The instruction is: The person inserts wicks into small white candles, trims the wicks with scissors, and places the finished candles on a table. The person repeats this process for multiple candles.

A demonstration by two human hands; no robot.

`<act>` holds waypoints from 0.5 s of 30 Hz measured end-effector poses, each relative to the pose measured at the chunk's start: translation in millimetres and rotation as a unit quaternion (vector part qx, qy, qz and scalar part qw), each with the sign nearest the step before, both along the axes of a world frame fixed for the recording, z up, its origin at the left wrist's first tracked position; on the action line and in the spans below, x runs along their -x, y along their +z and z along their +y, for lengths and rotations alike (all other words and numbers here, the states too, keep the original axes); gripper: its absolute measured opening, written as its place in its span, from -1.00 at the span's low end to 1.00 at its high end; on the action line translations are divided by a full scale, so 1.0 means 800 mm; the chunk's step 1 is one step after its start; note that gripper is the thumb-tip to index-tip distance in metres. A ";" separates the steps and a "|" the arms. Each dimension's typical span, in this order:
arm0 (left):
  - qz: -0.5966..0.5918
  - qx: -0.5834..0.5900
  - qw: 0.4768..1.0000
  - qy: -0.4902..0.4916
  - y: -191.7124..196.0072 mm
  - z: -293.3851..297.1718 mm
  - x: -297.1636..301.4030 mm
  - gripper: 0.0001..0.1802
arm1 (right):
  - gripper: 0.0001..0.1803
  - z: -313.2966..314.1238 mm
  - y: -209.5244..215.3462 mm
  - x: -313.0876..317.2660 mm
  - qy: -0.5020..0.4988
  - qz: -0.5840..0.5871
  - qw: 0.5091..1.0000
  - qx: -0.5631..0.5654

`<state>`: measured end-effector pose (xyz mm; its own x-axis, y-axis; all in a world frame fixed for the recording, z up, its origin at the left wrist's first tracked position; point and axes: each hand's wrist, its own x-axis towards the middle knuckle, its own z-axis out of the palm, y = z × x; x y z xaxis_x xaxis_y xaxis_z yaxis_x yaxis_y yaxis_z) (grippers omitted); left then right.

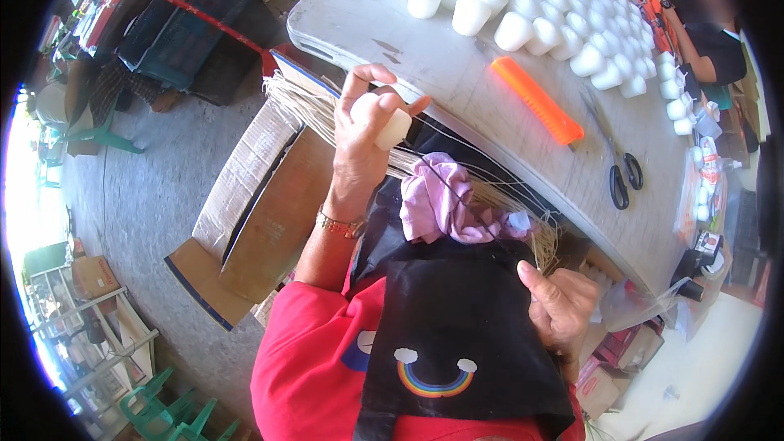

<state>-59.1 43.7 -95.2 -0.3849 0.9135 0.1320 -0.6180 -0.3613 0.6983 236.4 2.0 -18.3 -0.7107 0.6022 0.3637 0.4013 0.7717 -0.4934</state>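
Observation:
Raised near the table's edge, my left hand [359,135] is closed around a white, rounded piece [394,129] that looks like a votive candle. A thin dark strand [457,198] runs from beside that piece down to my right hand [559,302]. The right fingers are curled shut with the thumb on top, pinching the strand's lower end. Whether it is a cord or a slim rod, I cannot tell. Under it, a crumpled pink cloth [441,196] lies over my black apron [474,310]. A bundle of pale, string-like strands [306,106] stretches behind my left hand.
Many white candle-like pieces [469,15] cover the far part of the grey table [367,24]. An orange-handled cutter [535,98] and black-handled scissors [621,180] lie nearer. Cardboard [278,212] stands at left. Another person's arm [686,45] shows at far right.

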 end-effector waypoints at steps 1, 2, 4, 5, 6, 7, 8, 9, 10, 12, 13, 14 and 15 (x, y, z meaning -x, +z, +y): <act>0.000 -0.010 1.000 0.002 0.001 0.001 0.001 -0.72 | -0.30 0.000 0.004 0.001 0.002 0.003 1.000 0.007; -0.004 -0.024 1.000 0.008 0.002 0.002 0.003 -0.72 | -0.29 0.000 0.006 0.002 0.006 0.005 1.000 0.014; -0.005 -0.042 0.999 0.013 0.004 0.002 0.002 -0.72 | -0.28 0.002 0.009 0.009 0.005 0.006 1.000 0.022; 0.042 -0.047 0.998 0.000 0.006 0.001 -0.001 -0.71 | -0.27 0.003 0.008 0.014 0.001 0.008 1.000 0.028; 0.088 -0.052 0.995 -0.013 0.007 -0.001 -0.007 -0.71 | -0.27 0.005 0.007 0.019 0.009 0.014 1.000 0.025; 0.133 -0.057 0.989 -0.029 0.008 -0.001 -0.012 -0.71 | -0.28 0.007 0.004 0.025 0.013 0.021 0.999 0.025; 0.149 -0.065 0.986 -0.038 0.009 -0.001 -0.019 -0.66 | -0.28 0.009 0.000 0.031 0.021 0.031 0.999 0.025; 0.099 -0.064 0.993 -0.032 0.010 -0.001 -0.022 -0.63 | -0.30 0.012 -0.003 0.035 0.015 0.036 0.999 0.025; 0.053 -0.061 0.996 -0.028 0.012 0.000 -0.023 -0.60 | -0.31 0.014 -0.007 0.040 0.014 0.046 0.999 0.023; -0.026 -0.044 0.999 -0.017 0.014 0.003 -0.022 -0.44 | -0.37 0.015 -0.010 0.044 0.018 0.061 0.997 0.038; -0.017 -0.021 0.999 0.021 0.016 0.003 -0.017 -0.42 | -0.37 0.016 -0.010 0.044 0.017 0.072 0.997 0.033; -0.008 0.003 0.998 0.059 0.018 0.003 -0.011 -0.40 | -0.38 0.015 -0.009 0.044 0.017 0.068 0.997 0.037; -0.002 0.021 0.996 0.091 0.020 0.002 -0.005 -0.38 | -0.38 0.015 -0.007 0.044 0.017 0.064 0.997 0.041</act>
<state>-55.0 45.4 -79.0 -0.5456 0.8329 0.0926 -0.5474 -0.4379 0.7132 201.5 14.3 -24.3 -0.6817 0.6100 0.4040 0.3050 0.7388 -0.6009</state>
